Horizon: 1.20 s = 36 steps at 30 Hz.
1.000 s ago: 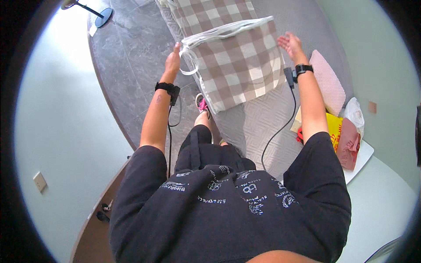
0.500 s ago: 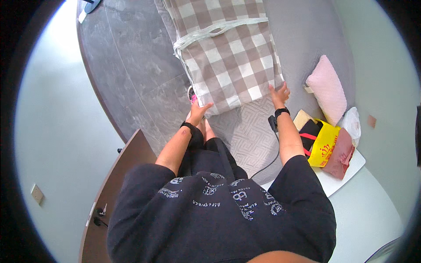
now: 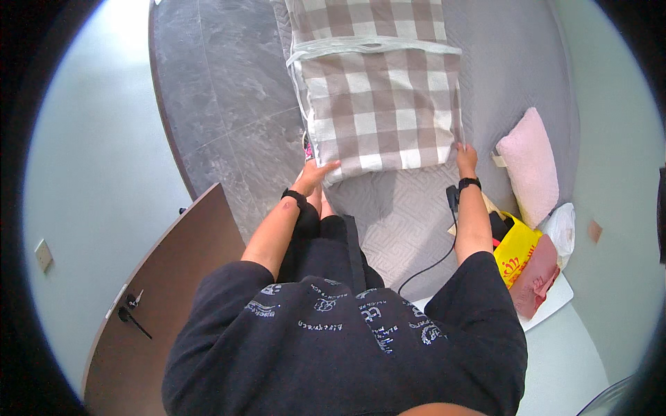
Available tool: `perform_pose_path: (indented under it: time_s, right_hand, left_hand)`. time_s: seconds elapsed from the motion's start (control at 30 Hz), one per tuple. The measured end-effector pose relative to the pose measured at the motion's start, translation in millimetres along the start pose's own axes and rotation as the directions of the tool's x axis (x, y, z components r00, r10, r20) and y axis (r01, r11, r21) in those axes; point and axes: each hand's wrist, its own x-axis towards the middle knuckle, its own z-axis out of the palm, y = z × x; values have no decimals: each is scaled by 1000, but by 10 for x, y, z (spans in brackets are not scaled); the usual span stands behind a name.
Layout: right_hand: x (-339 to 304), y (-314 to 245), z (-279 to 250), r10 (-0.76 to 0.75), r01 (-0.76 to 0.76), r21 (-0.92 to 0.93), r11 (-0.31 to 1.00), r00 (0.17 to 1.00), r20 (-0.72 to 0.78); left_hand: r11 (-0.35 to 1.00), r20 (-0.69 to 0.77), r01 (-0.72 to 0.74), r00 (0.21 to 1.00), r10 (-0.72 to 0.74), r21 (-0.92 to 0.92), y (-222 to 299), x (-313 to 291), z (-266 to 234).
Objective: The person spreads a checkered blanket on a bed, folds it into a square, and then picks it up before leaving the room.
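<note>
A folded brown-and-white checked cloth [image 3: 385, 104] lies on the grey quilted bed cover [image 3: 416, 215], stretching away from me. White strips of fabric [image 3: 368, 46] run across it farther up. My left hand [image 3: 317, 175] is at its near left corner, thumb laid over the top and the other fingers partly hidden at the edge. At the near right corner, my right hand [image 3: 467, 159] pinches the cloth's edge between thumb and fingers. Both wrists wear black bands.
On the right lie a pink pillow [image 3: 531, 166], a yellow bag [image 3: 515, 251], a dusky pink pouch [image 3: 534, 281] and a white plastic bag [image 3: 559, 227]. A black cable [image 3: 424, 269] crosses the bed beside my right forearm. A brown wooden panel [image 3: 173, 277] stands at left, by the grey tiled floor [image 3: 236, 104].
My right hand has moved right and slightly down, closing on the cloth's corner. The cloth's near edge now lies straighter across. My left hand stays at the left corner. The view has shifted slightly.
</note>
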Motion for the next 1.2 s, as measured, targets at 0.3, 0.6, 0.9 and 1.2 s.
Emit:
perform_pose_path:
  time_s: [0.3,0.6,0.9,1.2]
  right_hand:
    - [-111,370,413,346,-196,603,773,928,-141]
    - [-485,-112,-83,221,-305,765,567,951,216]
    - [-2271,627,-326,504,-691,495,527,723,472]
    - [-2450,658,-747,280,-483,752,449,875,395]
  left_hand:
    - [981,51,27,998,-38,193,-113,149,-36]
    - [825,163,116,956,-244,553,266,-315,22]
    - [227,137,-117,988,-76,967,-190,-1160,151]
    - [351,198,-159,977,-79,923,88,-1374,45]
